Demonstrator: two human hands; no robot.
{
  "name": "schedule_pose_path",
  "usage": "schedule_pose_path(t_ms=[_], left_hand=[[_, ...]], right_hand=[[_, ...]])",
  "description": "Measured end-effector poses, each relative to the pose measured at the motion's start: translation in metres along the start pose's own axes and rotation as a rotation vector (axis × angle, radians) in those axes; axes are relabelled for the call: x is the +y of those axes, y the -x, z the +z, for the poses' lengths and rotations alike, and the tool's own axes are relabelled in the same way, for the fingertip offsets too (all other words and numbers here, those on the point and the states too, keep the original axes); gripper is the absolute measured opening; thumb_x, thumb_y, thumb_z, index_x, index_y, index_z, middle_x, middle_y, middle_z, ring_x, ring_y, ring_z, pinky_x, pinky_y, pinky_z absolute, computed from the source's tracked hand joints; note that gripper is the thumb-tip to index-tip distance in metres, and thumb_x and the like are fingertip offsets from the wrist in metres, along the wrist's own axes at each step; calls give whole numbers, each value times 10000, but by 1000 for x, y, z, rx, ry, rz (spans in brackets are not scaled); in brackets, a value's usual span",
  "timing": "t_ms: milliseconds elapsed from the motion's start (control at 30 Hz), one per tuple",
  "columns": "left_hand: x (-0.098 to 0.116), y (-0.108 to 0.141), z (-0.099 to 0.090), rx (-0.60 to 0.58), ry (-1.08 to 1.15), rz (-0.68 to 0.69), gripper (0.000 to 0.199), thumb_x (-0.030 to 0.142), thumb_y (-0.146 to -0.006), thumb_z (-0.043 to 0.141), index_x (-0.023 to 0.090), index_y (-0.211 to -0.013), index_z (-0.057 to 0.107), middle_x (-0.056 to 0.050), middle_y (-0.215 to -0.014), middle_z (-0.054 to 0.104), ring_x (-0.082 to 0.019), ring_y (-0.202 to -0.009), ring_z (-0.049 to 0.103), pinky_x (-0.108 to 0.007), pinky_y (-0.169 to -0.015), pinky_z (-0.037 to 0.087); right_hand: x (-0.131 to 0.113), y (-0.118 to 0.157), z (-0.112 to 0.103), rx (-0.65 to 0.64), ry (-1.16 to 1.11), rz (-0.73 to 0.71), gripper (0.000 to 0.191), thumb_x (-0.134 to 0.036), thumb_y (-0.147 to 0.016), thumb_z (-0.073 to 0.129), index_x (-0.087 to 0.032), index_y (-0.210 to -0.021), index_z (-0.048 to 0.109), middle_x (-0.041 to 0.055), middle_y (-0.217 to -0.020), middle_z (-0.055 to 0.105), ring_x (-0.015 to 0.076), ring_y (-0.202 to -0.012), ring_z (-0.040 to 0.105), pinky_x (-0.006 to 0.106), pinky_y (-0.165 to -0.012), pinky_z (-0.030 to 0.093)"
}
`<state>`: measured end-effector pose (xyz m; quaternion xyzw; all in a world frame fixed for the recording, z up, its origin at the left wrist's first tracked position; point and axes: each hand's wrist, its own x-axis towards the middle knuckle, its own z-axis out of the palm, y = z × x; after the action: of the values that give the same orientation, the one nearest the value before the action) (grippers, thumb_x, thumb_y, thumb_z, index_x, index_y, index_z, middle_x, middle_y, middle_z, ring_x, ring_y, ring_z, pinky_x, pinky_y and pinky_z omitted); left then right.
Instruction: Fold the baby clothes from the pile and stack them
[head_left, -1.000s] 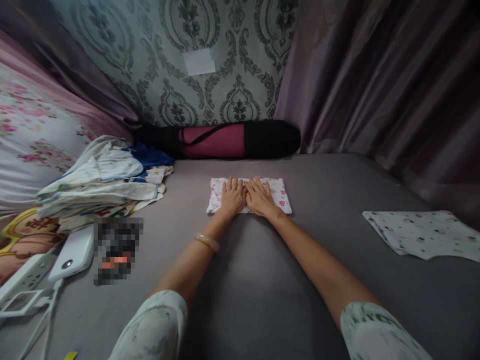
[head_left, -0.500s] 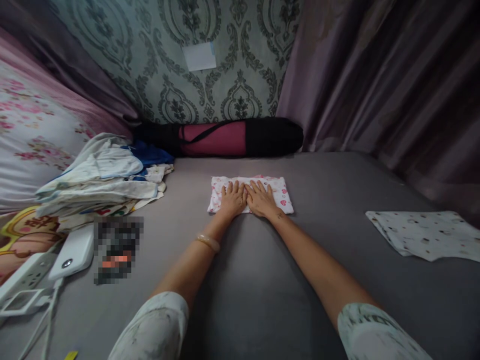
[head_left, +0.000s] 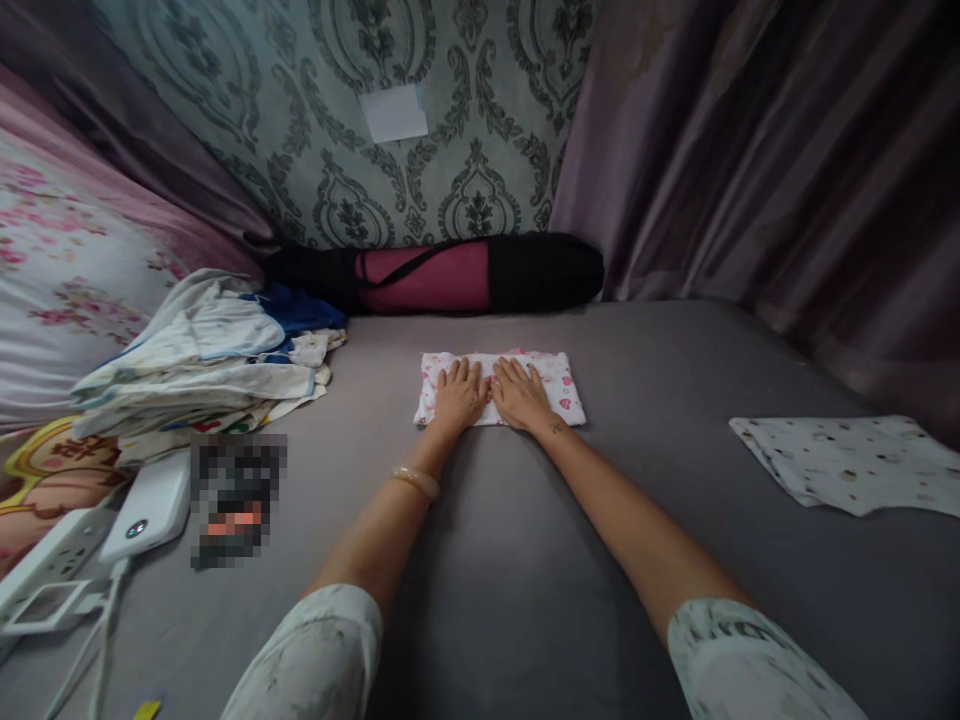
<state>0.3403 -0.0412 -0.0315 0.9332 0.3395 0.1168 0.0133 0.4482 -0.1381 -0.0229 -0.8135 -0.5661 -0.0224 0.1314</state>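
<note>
A folded white cloth with pink and red prints (head_left: 559, 385) lies flat on the grey bed sheet (head_left: 510, 560) in front of me. My left hand (head_left: 460, 395) rests palm down on its left half, fingers stretched out and pointing away. Beside it, my right hand (head_left: 520, 394) presses flat on the cloth's middle with the fingers spread. A narrow gap separates the two hands. Parts of the cloth are hidden under them. A pale bangle (head_left: 416, 482) circles my left forearm.
At left sits a heap of clothes (head_left: 210, 340), above a white power bank (head_left: 146, 510) and a power strip (head_left: 56, 545). A pixelated patch covers something near them. Another folded white cloth (head_left: 847, 460) lies at right. A black and red long bag (head_left: 442, 277) lines the wall.
My hands have slid slightly apart on the cloth, the left one moving a little leftward. Both stay flat on it. The view has shifted slightly.
</note>
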Motion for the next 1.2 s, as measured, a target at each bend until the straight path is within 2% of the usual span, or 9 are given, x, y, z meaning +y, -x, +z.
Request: schedule_pose_path(t_ms=[100,267,400,633,767,900,1067,1200], left_hand=[[-8,3,-4,12,1,-74,631,502,-966,237,120,-1441,398,-173,-1519,349,-330,-1420,273,-493,-1145,208],[-24,9,-14,-27,63,-185,670,544,-953,223,136,-1472,336,-166,-1547,294,-324,-1437,237,-497,-1136,233],[-41,16,-17,-78,108,-188,689,550,-947,238,122,-1483,302,-157,-1563,251,-311,-1441,231,-482,-1149,219],[-64,35,-22,-122,129,-125,645,490,-968,208,118,-1489,287,-129,-1560,274,-268,-1443,241,-458,-1170,183],[-61,45,-29,-10,119,-77,608,452,-975,219,108,-1462,342,-118,-1545,316,-236,-1451,223,-435,-1185,151],[-58,51,-31,105,99,15,557,417,-983,222,140,-1438,385,-99,-1526,362,-193,-1448,231,-408,-1198,95],[-60,50,-28,51,128,29,568,450,-980,243,145,-1440,375,-113,-1497,407,-214,-1417,310,-460,-1190,118],[-61,49,-26,58,123,11,573,465,-980,236,145,-1431,384,-122,-1487,421,-218,-1403,336,-463,-1184,152]], right_hand=[[9,2,-2,-3,17,57,609,-407,-981,231,-63,-1472,339,135,-1546,302,261,-1432,230,482,-1160,106],[28,11,-9,12,72,132,636,-425,-975,247,-20,-1452,355,164,-1543,298,279,-1431,224,450,-1164,112],[46,18,-13,27,111,167,628,-421,-975,242,-30,-1451,357,160,-1530,330,278,-1427,237,419,-1159,150],[71,29,-14,7,84,220,641,-393,-969,234,10,-1460,310,198,-1548,268,280,-1439,202,399,-1149,206],[69,28,-24,-34,105,209,629,-384,-969,232,2,-1460,314,198,-1545,274,286,-1437,208,455,-1161,154],[59,24,-30,48,153,119,618,-386,-975,231,-21,-1466,318,168,-1551,278,277,-1446,179,465,-1173,82],[59,23,-18,-7,122,124,632,-405,-979,213,-15,-1463,329,158,-1545,298,271,-1435,216,429,-1167,161],[63,24,-12,-18,110,130,631,-411,-978,212,-27,-1463,336,153,-1549,290,273,-1436,215,436,-1169,161]])
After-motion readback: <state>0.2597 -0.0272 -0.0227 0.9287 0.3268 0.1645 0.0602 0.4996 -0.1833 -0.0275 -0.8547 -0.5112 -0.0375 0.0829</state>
